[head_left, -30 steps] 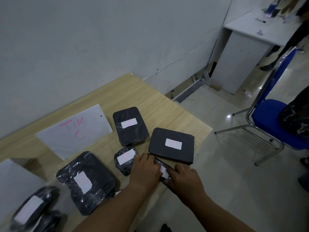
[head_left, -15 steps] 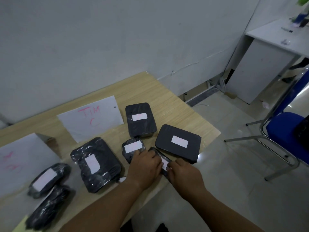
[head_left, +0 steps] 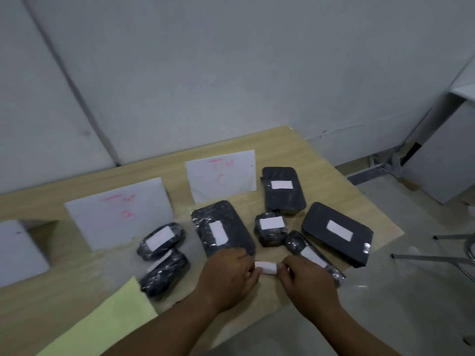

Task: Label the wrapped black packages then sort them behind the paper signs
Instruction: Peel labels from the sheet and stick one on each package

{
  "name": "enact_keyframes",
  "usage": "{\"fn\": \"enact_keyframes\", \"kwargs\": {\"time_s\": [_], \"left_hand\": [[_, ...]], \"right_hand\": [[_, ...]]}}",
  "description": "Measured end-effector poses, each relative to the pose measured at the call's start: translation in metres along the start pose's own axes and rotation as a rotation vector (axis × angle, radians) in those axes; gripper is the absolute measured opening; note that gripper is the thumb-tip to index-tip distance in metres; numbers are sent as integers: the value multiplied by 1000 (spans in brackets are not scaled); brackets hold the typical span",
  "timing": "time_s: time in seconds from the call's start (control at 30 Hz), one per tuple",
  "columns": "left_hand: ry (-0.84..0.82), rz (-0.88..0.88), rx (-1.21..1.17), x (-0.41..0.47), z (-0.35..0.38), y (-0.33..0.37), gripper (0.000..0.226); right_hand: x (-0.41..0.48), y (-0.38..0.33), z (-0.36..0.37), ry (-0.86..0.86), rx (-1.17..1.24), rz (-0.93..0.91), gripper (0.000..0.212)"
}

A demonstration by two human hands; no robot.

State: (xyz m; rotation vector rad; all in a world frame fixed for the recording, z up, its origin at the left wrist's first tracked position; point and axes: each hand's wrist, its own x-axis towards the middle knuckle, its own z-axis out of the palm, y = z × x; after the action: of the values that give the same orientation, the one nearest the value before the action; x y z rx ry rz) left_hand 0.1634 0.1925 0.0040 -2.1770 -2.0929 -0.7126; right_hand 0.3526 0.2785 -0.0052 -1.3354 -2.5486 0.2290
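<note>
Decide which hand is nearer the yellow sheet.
Left. The left hand is just right of the yellow sheet; the right hand is farther right, past the white strip both hands pinch.

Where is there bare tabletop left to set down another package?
Bare wood lies left of the two oval packages, between the middle sign and the yellow sheet, and along the wall behind the signs. Before the right sign it is crowded: five packages nearly touch.
</note>
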Motion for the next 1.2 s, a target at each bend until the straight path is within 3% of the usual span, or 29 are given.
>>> {"fn": "enact_keyframes", "kwargs": {"time_s": [0.13, 0.23, 0.63, 0.7, 0.8, 0.93, 1.1, 1.2], "left_hand": [[8, -8, 16, -48, -24, -29, 32], [1, -17, 26, -74, -36, -47, 31], [12, 20, -49, -70, -42, -75, 29], [-22, -35, -48, -53, -40, -80, 28], [-102, -202, 32, -20, -41, -93, 28], [-354, -294, 225, 19, -36, -112, 60], [-563, -258, 328, 47, -22, -128, 60], [-603, -253, 345, 49, -16, -132, 53]], "right_hand": [[-15, -54, 10, 57, 79, -40, 9], [-25, -83, 23, 40, 66, -27, 21], [-31, -120, 19, 1, 15, 63, 20], [-24, -118, 19, -51, 45, 150, 20], [-7, -119, 16, -309, 298, 419, 34], [13, -120, 19, -510, 717, 717, 42], [30, -125, 24, -545, 835, 841, 41], [33, -128, 24, -538, 862, 880, 40]]}}
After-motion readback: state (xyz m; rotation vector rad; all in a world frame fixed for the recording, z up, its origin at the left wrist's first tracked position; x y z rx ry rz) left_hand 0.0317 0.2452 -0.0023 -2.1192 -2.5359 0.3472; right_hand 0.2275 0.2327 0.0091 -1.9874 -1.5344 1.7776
